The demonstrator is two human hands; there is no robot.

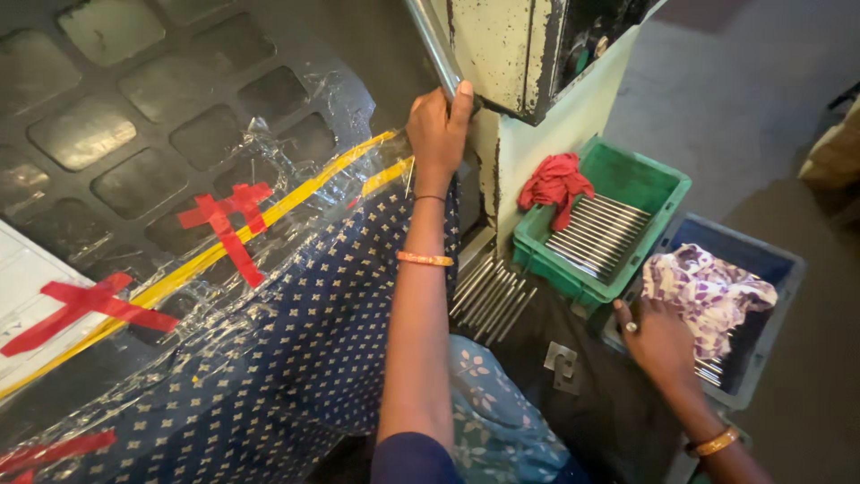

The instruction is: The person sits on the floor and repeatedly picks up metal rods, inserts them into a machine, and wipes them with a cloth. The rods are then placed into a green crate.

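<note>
— Where are your hands?
— My left hand (438, 125) has its grip wrapped around the metal lever (434, 45), up by the machine (511, 54). My right hand (658, 341) rests spread on the blue crate (761, 269) rim, holding nothing.

I've got the steel lever handle (433, 43) running up and left off the machine, a shiny round bar, tilted. Down right, the grey-blue crate (772, 269) sits just beside the green one, holding thin metal rods (709, 370) laid flat under a purple-patterned white cloth (708, 289) bunched loosely on top.
</note>
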